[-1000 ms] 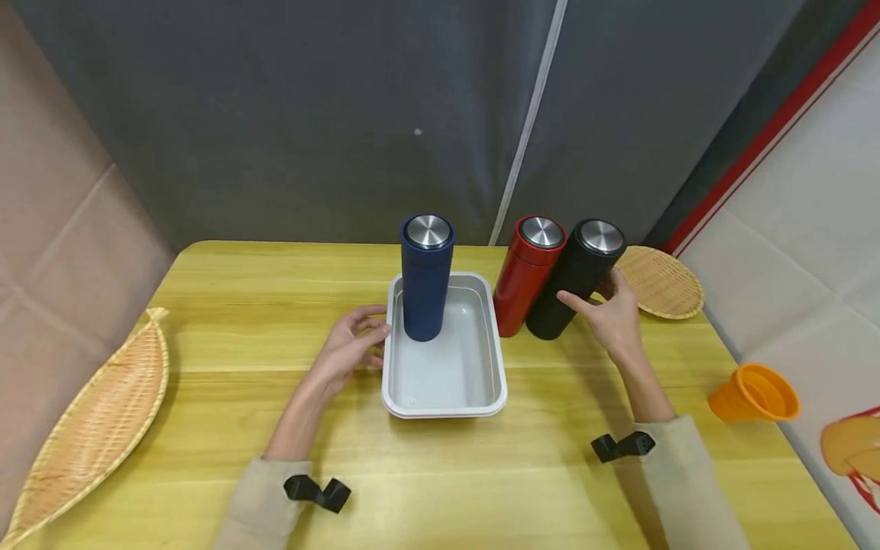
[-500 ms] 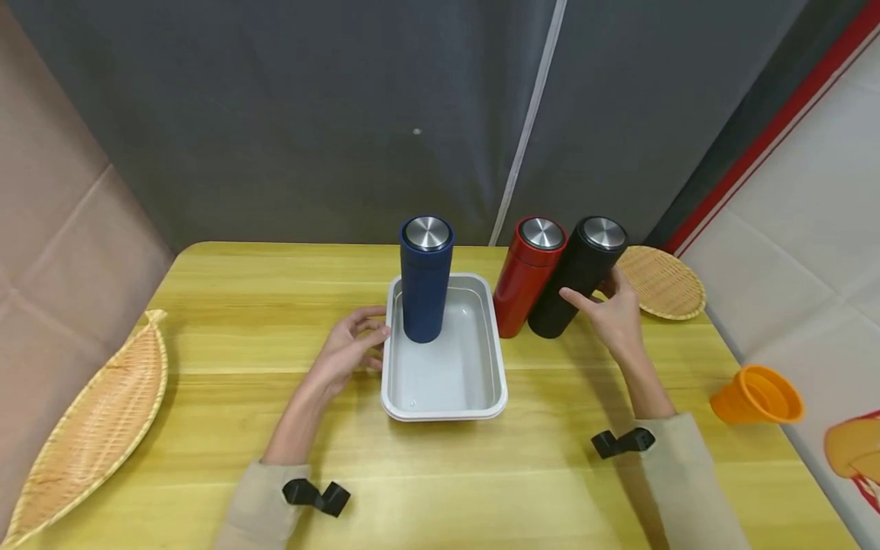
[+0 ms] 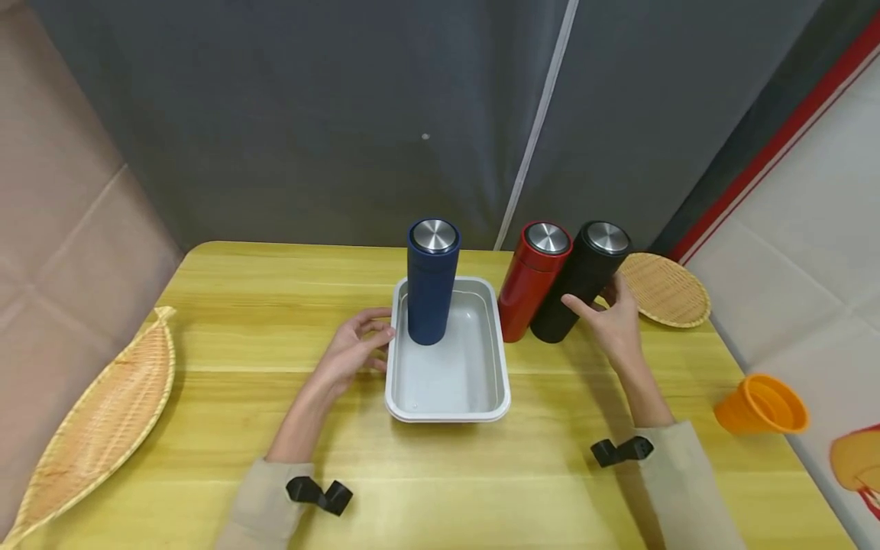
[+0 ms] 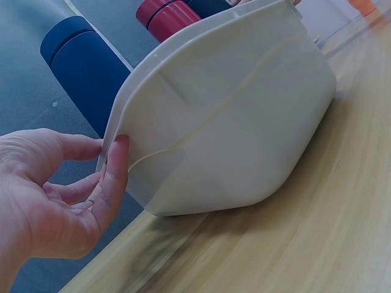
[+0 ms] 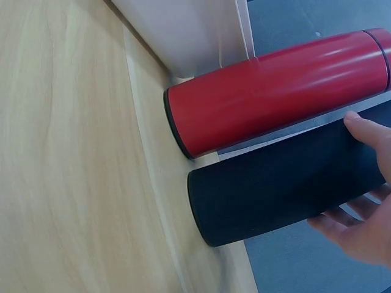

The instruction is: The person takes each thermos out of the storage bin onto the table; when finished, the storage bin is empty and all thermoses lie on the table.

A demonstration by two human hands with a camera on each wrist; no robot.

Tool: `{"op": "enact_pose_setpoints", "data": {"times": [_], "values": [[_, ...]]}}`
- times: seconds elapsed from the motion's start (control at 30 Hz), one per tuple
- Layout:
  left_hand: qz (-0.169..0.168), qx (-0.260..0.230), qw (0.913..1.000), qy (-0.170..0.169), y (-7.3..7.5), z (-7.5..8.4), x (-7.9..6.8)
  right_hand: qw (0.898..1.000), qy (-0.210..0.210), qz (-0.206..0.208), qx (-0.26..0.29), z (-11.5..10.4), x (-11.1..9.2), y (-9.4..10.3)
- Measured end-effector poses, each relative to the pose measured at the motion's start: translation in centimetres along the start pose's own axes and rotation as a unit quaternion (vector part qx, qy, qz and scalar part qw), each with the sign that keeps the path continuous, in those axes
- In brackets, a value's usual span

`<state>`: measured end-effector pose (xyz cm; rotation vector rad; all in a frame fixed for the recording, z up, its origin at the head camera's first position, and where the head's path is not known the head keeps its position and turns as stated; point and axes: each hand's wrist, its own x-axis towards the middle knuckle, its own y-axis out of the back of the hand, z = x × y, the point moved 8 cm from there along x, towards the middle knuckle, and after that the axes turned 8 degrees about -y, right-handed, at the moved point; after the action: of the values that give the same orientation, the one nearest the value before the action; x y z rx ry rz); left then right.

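A grey-white plastic tub (image 3: pixel 447 397) sits mid-table with a blue thermos (image 3: pixel 430 298) standing in its far left part. My left hand (image 3: pixel 354 347) is at the tub's left side; in the left wrist view its fingers (image 4: pixel 113 177) pinch the rim. Just right of the tub stands a red thermos (image 3: pixel 529 286), its side close against the tub's wall in the right wrist view. Beside it is a black thermos (image 3: pixel 577 286), which my right hand (image 3: pixel 612 317) grips, thumb on the near side and fingers round the far side. All three lids are brushed steel.
A leaf-shaped woven basket (image 3: pixel 103 428) lies along the left edge. A round woven tray (image 3: pixel 663 290) rests behind my right hand. An orange cup (image 3: pixel 763 405) lies near the right edge, and another orange item (image 3: pixel 855 458) is farther right. A dark curtain (image 3: pixel 309 130) hangs behind the table.
The head view has shifted slightly. Both hands keep their places on the tub and the black thermos, and the three thermoses stand as before.
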<state>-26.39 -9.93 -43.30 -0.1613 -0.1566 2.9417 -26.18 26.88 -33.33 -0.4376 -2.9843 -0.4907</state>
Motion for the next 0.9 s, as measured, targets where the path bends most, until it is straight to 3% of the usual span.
{"op": "enact_pose_setpoints", "data": {"times": [0.27, 0.47, 0.9], "values": [[-0.004, -0.003, 1.0, -0.004, -0.1, 0.0, 0.3, 1.0, -0.006, 0.016, 0.017, 2.9, 1.2, 0.4], [0.008, -0.006, 0.9999, -0.002, 0.3, 0.1, 0.2, 1.0, 0.01, 0.018, 0.019, 2.3, 0.8, 0.4], [0.006, -0.006, 1.0, 0.001, 0.1, -0.2, 0.0, 0.999, 0.021, 0.017, 0.034, 0.5, -1.9, 1.8]]}}
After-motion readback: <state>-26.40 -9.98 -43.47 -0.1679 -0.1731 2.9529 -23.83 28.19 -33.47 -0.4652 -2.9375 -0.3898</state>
